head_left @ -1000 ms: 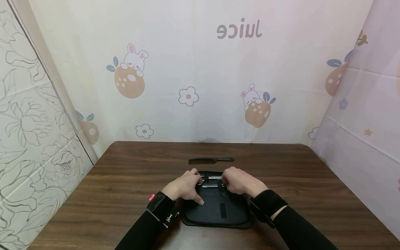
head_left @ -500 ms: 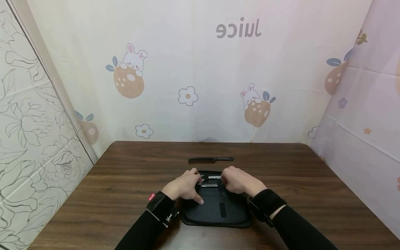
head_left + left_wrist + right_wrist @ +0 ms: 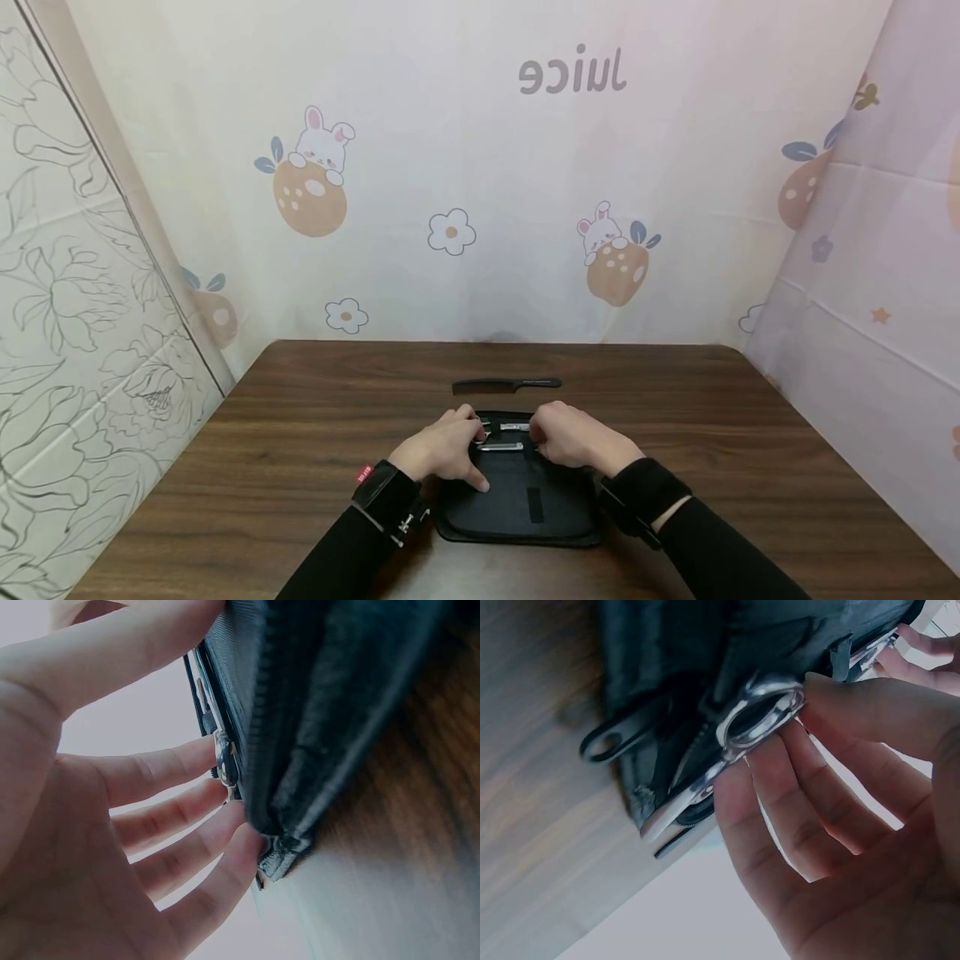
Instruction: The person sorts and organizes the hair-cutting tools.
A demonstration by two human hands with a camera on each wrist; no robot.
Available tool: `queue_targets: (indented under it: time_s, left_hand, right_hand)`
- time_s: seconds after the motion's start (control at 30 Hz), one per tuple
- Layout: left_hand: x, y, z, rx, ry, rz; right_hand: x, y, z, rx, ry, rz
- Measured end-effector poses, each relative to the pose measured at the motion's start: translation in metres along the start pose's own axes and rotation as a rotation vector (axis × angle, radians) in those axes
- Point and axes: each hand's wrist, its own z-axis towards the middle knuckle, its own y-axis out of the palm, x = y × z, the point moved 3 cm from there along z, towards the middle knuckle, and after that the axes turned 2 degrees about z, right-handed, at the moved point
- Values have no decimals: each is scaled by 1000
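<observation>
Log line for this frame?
right hand: pinches silver metal scissors | left hand: touches black zippered case | black slim-handled comb: on brown wooden table

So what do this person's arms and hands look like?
The left hand and right hand are bare. The left sleeve and right sleeve are black, as are the wide left wristband and right wristband. A small red tag with pale marks and some silvery fittings show on the left wristband.

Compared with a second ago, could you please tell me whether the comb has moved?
No, the comb lies in the same place, judged against the table's back edge.
</observation>
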Motion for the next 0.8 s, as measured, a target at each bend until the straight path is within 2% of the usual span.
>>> queue_targets:
  time_s: [0.37,0.53,0.8]
  left_hand:
    - [0,0,0,1,5,-1]
    - [0,0,0,1,3,-4]
    - [0,-1,0,0,-1,4]
  right_hand:
    - [7,-12,-16,-24,0,7]
    - [11,-12,-19,-38,-18,5]
    - [17,-7,-17,-7,-45,-12]
